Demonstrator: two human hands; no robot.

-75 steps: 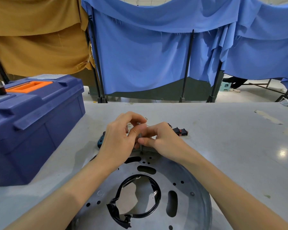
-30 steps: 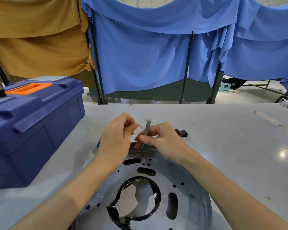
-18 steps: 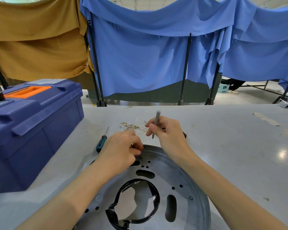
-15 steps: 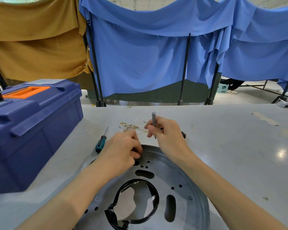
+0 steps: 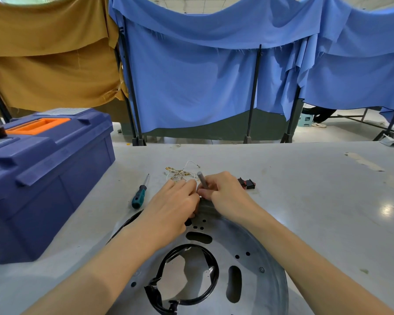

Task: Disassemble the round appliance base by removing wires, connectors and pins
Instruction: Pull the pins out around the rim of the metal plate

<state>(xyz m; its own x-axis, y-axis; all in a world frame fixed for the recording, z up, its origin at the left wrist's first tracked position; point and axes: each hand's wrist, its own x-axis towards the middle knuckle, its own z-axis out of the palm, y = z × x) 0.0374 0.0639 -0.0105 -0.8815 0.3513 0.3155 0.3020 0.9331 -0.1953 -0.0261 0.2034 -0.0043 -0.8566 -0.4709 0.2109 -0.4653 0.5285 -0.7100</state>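
Pinches a gray pin in the right hand, lower end hidden by the fingers, above the far rim of the round base. Finds that base at the table's near edge, cut off at the bottom. Curls the left hand onto the same rim, fingertips hidden; cannot tell whether holding anything.

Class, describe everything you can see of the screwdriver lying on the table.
The screwdriver has a teal and black plastic-looking handle and a thin metal shaft. It lies flat on the grey table, handle toward the person, tip pointing away, between the blue toolbox and the left hand. Only the table touches it.
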